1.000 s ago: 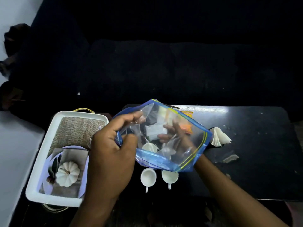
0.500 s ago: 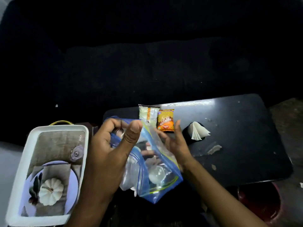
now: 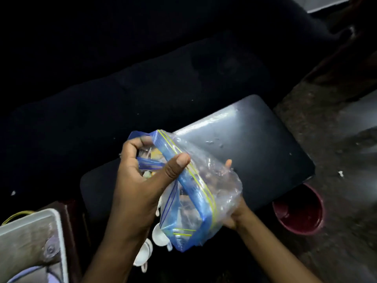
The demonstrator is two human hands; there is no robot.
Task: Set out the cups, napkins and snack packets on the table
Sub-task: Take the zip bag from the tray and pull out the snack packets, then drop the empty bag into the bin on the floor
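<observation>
You are looking down at a dark, glossy, rectangular low table (image 3: pixel 255 152) that is sitting in front of a long dark upholstered sofa (image 3: pixel 142 82). The room is dim. A mottled grey-brown floor (image 3: pixel 336 180) is showing on the right, with a round maroon bucket (image 3: pixel 298 211) standing just beside the table's near right corner. At lower left, the corner of a white plastic tray (image 3: pixel 59 237) with a burlap lining is showing.

Your left hand (image 3: pixel 140 180) is clenching the blue zip edge of a clear plastic zip bag with yellow stripes (image 3: pixel 195 190), thumb pressing on top. Your right hand (image 3: pixel 234 213) is cupping the bag from beneath and behind; only a fingertip and the wrist are showing, so how firmly it is grasping cannot be told. Two small white cups (image 3: pixel 155 244) are lying just below the bag at the table's near edge, partly hidden by your left wrist.

Compared with half a second ago, the view has swung left and tilted, the bag is now raised higher and turned, and the snack packets and folded napkin that were sitting on the table are no longer visible behind it.
</observation>
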